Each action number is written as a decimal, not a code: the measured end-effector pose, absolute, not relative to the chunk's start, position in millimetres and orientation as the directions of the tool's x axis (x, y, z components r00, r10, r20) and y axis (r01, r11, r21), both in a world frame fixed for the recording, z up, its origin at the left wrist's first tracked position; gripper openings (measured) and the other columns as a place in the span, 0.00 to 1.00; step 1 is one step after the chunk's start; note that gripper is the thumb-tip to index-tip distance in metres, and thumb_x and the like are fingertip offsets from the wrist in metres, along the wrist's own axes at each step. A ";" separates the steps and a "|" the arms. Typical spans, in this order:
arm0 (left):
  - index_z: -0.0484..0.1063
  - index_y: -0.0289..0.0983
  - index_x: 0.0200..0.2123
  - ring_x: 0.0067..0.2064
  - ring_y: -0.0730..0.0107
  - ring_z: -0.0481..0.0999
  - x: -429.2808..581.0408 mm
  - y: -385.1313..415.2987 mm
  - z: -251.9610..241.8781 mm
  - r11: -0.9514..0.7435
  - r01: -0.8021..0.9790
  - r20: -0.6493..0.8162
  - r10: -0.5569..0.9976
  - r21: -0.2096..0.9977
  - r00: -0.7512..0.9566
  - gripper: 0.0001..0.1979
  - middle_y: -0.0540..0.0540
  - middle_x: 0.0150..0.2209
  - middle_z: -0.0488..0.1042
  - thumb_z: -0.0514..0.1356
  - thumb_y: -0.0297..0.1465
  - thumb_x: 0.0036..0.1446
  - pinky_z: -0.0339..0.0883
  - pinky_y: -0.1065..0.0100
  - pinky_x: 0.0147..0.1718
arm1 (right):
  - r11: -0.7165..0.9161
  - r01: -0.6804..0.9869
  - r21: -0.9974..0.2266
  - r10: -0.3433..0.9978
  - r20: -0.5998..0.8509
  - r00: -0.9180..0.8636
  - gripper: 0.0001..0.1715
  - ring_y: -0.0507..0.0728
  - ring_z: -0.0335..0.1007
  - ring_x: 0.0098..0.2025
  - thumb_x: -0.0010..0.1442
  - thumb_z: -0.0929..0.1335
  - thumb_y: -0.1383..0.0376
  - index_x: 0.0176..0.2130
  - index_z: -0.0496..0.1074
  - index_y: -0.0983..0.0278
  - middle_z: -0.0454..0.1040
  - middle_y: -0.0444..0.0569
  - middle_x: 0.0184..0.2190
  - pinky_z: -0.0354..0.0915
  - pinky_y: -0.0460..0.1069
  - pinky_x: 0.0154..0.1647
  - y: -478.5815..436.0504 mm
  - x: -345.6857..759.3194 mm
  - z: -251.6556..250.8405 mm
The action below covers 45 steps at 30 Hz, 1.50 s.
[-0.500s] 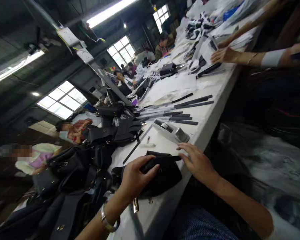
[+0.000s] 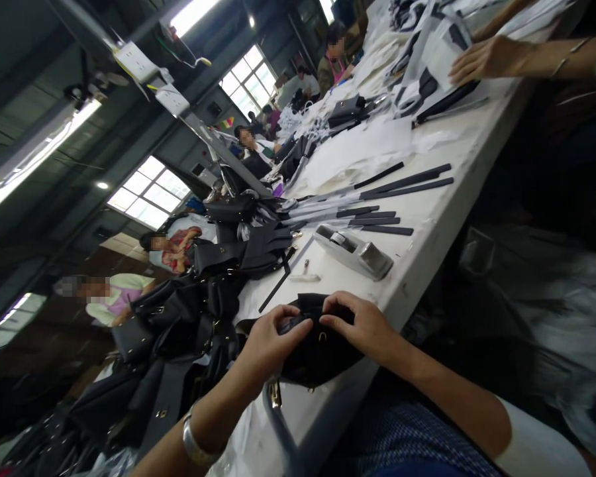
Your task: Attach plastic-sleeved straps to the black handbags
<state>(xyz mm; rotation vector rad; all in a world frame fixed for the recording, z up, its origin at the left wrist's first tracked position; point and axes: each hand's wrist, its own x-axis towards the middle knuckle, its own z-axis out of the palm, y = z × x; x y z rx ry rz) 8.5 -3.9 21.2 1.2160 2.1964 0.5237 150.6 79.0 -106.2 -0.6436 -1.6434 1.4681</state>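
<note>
A black handbag [image 2: 322,361] with small gold fittings lies at the near edge of the white table, in front of me. My left hand [image 2: 273,338] is closed on the left part of its upper edge, thumb on the near side. Close beside it, my right hand [image 2: 360,324] pinches the same edge between thumb and bent fingers. Below my left wrist hangs a strap with a gold clasp [image 2: 275,395]. Just beyond the bag stands a grey tape dispenser [image 2: 353,252]. What lies inside the bag's opening is hidden by my fingers.
Dark straps [image 2: 407,183] partly in clear wrap lie across the white table [image 2: 427,228]. Many black bags [image 2: 173,338] are heaped on the left. A co-worker's hand [image 2: 496,59] rests on wrapped goods at the upper right. A metal post with sockets [image 2: 173,99] rises behind.
My right hand has moved left from the bag's right end and now grips its upper edge near my left hand. The view has shifted slightly.
</note>
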 end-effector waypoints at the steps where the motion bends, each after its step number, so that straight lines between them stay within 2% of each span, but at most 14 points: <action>1: 0.74 0.33 0.44 0.36 0.63 0.77 9.0 -3.0 23.2 0.538 0.607 -0.338 0.842 0.584 -0.421 0.23 0.44 0.37 0.79 0.65 0.44 0.52 0.67 0.67 0.34 | 0.177 -0.162 -0.971 0.802 0.237 -0.548 0.06 0.55 0.72 0.38 0.57 0.73 0.61 0.34 0.74 0.60 0.77 0.41 0.33 0.63 0.48 0.42 79.5 150.3 -107.0; 4: 0.77 0.32 0.46 0.38 0.63 0.75 11.1 -0.2 27.7 0.582 0.538 -0.411 0.813 0.610 -0.413 0.24 0.43 0.38 0.79 0.66 0.44 0.52 0.66 0.68 0.35 | 0.138 -0.193 -0.972 0.770 0.227 -0.596 0.06 0.55 0.72 0.39 0.58 0.72 0.60 0.35 0.76 0.60 0.77 0.42 0.35 0.63 0.48 0.43 83.5 149.4 -108.4; 18: 0.77 0.33 0.42 0.38 0.65 0.74 5.2 10.3 23.3 0.626 0.483 -0.443 0.778 0.613 -0.446 0.22 0.45 0.37 0.79 0.67 0.44 0.51 0.64 0.70 0.35 | 0.081 -0.209 -0.975 0.735 0.200 -0.647 0.06 0.55 0.72 0.41 0.61 0.69 0.63 0.37 0.78 0.59 0.77 0.44 0.36 0.62 0.49 0.45 94.2 147.2 -106.4; 21: 0.77 0.33 0.42 0.37 0.63 0.75 5.8 10.5 23.2 0.633 0.500 -0.434 0.772 0.591 -0.465 0.22 0.44 0.36 0.79 0.67 0.44 0.50 0.64 0.69 0.35 | 0.040 -0.182 -0.983 0.752 0.149 -0.642 0.05 0.54 0.71 0.36 0.59 0.71 0.61 0.37 0.75 0.60 0.74 0.42 0.32 0.63 0.48 0.40 94.6 144.1 -109.3; 23: 0.77 0.32 0.42 0.36 0.63 0.75 7.6 10.7 22.3 0.631 0.530 -0.420 0.774 0.566 -0.474 0.22 0.44 0.35 0.79 0.66 0.43 0.51 0.65 0.68 0.34 | 0.011 -0.170 -0.985 0.763 0.118 -0.635 0.09 0.53 0.69 0.33 0.57 0.73 0.61 0.38 0.72 0.60 0.72 0.40 0.30 0.62 0.47 0.36 93.8 141.9 -110.3; 27: 0.76 0.32 0.37 0.35 0.63 0.75 12.7 9.8 15.8 0.584 0.634 -0.323 0.811 0.506 -0.488 0.16 0.44 0.33 0.78 0.64 0.39 0.51 0.65 0.68 0.33 | 0.024 -0.149 -0.988 0.763 0.115 -0.636 0.08 0.53 0.69 0.34 0.57 0.72 0.61 0.35 0.71 0.60 0.73 0.40 0.30 0.62 0.47 0.38 90.0 141.9 -108.0; 30: 0.75 0.33 0.35 0.35 0.63 0.74 15.5 5.6 8.7 0.544 0.671 -0.244 0.835 0.505 -0.493 0.13 0.45 0.32 0.77 0.62 0.37 0.51 0.65 0.68 0.33 | 0.064 -0.152 -0.986 0.724 0.151 -0.673 0.09 0.53 0.70 0.35 0.58 0.72 0.59 0.34 0.72 0.61 0.74 0.41 0.30 0.63 0.47 0.38 92.7 147.7 -107.6; 33: 0.74 0.34 0.35 0.34 0.63 0.74 16.9 -0.2 4.5 0.531 0.667 -0.215 0.839 0.523 -0.499 0.12 0.46 0.31 0.77 0.61 0.37 0.51 0.65 0.68 0.33 | 0.156 -0.141 -0.978 0.621 0.208 -0.756 0.14 0.54 0.72 0.35 0.63 0.68 0.54 0.36 0.74 0.62 0.76 0.42 0.31 0.65 0.47 0.37 111.4 150.7 -111.3; 35: 0.74 0.34 0.35 0.34 0.63 0.74 17.3 -3.2 4.1 0.529 0.661 -0.206 0.838 0.531 -0.505 0.12 0.46 0.31 0.76 0.62 0.37 0.51 0.65 0.68 0.32 | 0.302 -0.028 -0.953 0.607 0.215 -0.765 0.19 0.54 0.74 0.35 0.68 0.62 0.53 0.39 0.74 0.63 0.78 0.45 0.32 0.66 0.47 0.37 132.9 142.6 -113.4; 37: 0.75 0.35 0.35 0.34 0.63 0.74 17.5 -4.9 5.0 0.518 0.654 -0.191 0.842 0.551 -0.505 0.12 0.47 0.30 0.76 0.63 0.37 0.50 0.64 0.69 0.32 | 0.453 0.128 -0.882 0.637 0.219 -0.739 0.20 0.55 0.74 0.39 0.70 0.59 0.56 0.43 0.75 0.64 0.78 0.48 0.37 0.67 0.49 0.42 156.2 122.1 -113.2; 40: 0.75 0.34 0.35 0.34 0.63 0.74 17.9 -6.6 6.3 0.493 0.643 -0.174 0.852 0.586 -0.494 0.12 0.47 0.31 0.77 0.63 0.36 0.50 0.64 0.69 0.33 | 0.557 0.224 -0.799 0.599 0.200 -0.776 0.13 0.59 0.72 0.49 0.68 0.65 0.62 0.47 0.75 0.66 0.76 0.54 0.47 0.65 0.54 0.52 181.1 73.9 -108.8; 42: 0.76 0.34 0.35 0.34 0.63 0.75 18.7 -7.9 6.5 0.486 0.643 -0.170 0.855 0.591 -0.490 0.12 0.47 0.31 0.77 0.62 0.36 0.50 0.64 0.69 0.33 | 0.601 0.276 -0.750 0.559 0.148 -0.816 0.15 0.60 0.71 0.50 0.66 0.67 0.61 0.50 0.72 0.66 0.73 0.54 0.51 0.67 0.58 0.52 186.8 41.5 -104.2; 45: 0.76 0.34 0.35 0.35 0.62 0.75 19.4 -10.4 5.8 0.488 0.642 -0.166 0.853 0.592 -0.495 0.12 0.46 0.31 0.77 0.62 0.36 0.50 0.64 0.68 0.33 | 0.617 0.341 -0.709 0.546 0.074 -0.834 0.19 0.60 0.72 0.50 0.66 0.68 0.59 0.54 0.69 0.65 0.71 0.53 0.53 0.71 0.59 0.49 182.9 10.4 -97.8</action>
